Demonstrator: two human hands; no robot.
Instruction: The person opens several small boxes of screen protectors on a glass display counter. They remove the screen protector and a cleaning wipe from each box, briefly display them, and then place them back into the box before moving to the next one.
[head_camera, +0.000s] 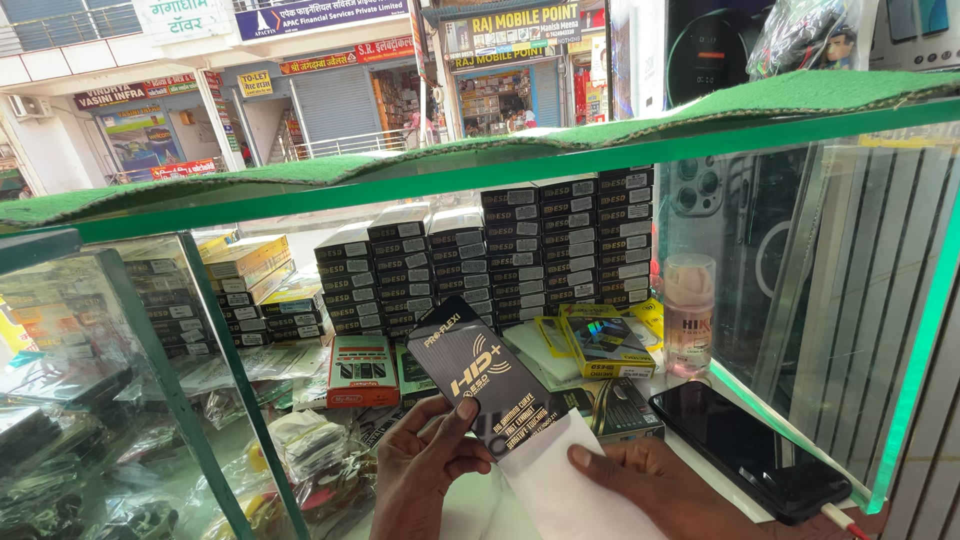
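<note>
My left hand (425, 470) grips the lower edge of a flat black packet (490, 378) with gold lettering, thumb on its front. A white inner sleeve (565, 480) sticks out of the packet's lower end. My right hand (655, 485) pinches that sleeve at its right edge, thumb on top. Both hands are low in the view, over a shop counter behind a glass case.
Stacks of small black boxes (560, 245) fill the shelf behind. A black phone (755, 450) with a cable lies at the right. A small pink-capped bottle (689, 310), a yellow box (605, 340) and a red box (362, 370) lie nearby. Glass panels stand left and right.
</note>
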